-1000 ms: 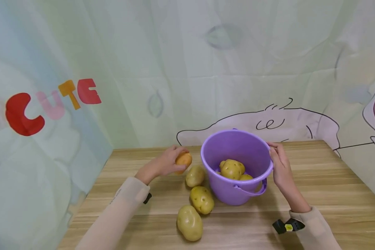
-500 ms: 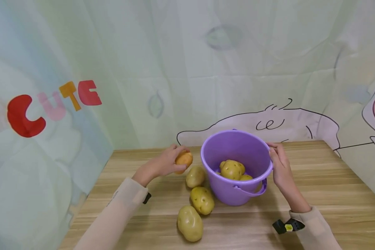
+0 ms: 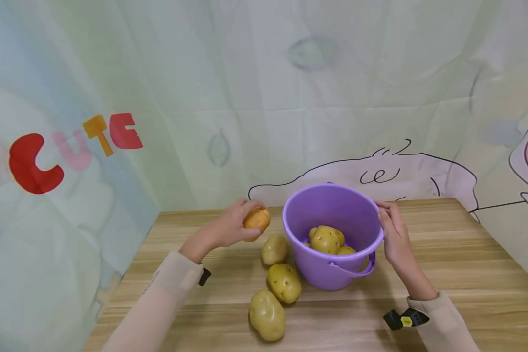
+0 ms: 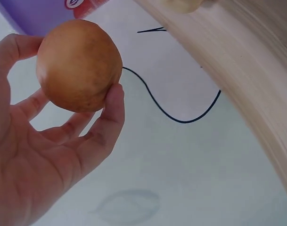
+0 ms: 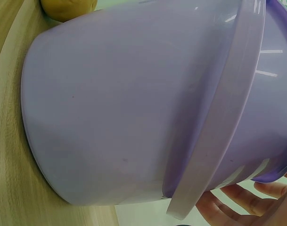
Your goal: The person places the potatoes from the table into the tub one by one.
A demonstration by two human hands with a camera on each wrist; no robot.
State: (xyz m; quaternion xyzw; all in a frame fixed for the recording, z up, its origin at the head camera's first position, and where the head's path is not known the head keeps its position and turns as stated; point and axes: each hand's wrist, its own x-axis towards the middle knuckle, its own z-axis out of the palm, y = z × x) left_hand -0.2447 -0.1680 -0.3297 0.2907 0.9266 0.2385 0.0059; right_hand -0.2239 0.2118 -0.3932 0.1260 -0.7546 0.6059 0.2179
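The left hand (image 3: 230, 226) grips a round orange-brown item (image 3: 257, 222) left of the purple bucket (image 3: 323, 268). In the left wrist view, thumb and fingers of the left hand (image 4: 63, 136) pinch this round item (image 4: 79, 66). The right hand (image 3: 395, 234) holds the bucket's rim on its right side; in the right wrist view the fingers of the right hand (image 5: 251, 205) lie at the rim near the handle (image 5: 218, 122). Several potatoes (image 3: 326, 239) lie inside the bucket, which stands on the table.
Three potatoes lie on the wooden table (image 3: 193, 322) left of the bucket: one by its side (image 3: 275, 249), one nearer (image 3: 284, 283), one closest to the front (image 3: 267, 315). A printed curtain (image 3: 229, 98) hangs behind the table.
The left hand, with the round item in its grip, has shifted slightly left and up. The right hand and bucket look the same.
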